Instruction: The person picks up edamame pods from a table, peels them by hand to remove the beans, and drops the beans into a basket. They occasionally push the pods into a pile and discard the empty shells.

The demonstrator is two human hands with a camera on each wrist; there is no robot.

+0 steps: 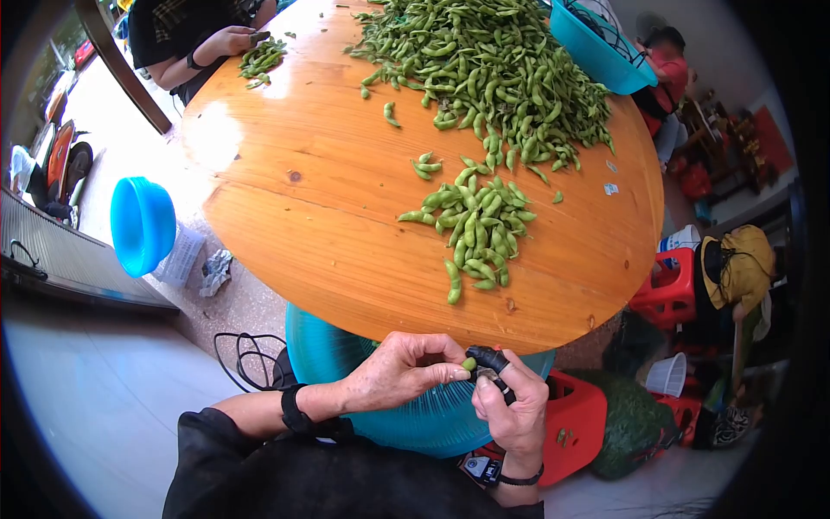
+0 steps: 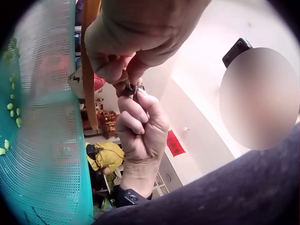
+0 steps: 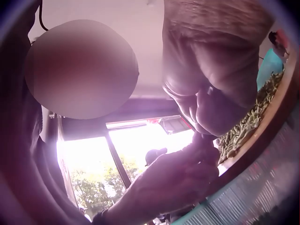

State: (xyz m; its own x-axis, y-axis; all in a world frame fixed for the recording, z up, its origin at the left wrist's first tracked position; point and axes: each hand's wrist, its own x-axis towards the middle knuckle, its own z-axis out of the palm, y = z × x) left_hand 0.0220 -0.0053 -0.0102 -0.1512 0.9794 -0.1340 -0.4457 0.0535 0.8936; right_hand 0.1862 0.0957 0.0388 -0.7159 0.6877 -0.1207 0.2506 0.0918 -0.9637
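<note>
Under the table's near edge, above a teal mesh basket (image 1: 313, 355), both hands meet. The left hand (image 1: 402, 372) pinches a green soybean pod (image 1: 469, 364), its tip showing between thumb and finger. Curled close against it, the right hand (image 1: 517, 411) grips a small black tool (image 1: 488, 357) with a spot of red; its kind cannot be told. In the left wrist view the tool (image 2: 133, 88) appears as a dark piece at the meeting fingertips. Several pale green beans (image 2: 11, 107) lie in the basket. A small heap of pods (image 1: 480, 227) rests on the table ahead.
A large soybean pile (image 1: 484, 69) covers the far side of the wooden table (image 1: 320, 216), beside a blue basin (image 1: 596, 48). Another person's hand (image 1: 229, 41) is by a few pods at the far left. Red stools (image 1: 575, 424) and a green sack (image 1: 631, 424) stand right.
</note>
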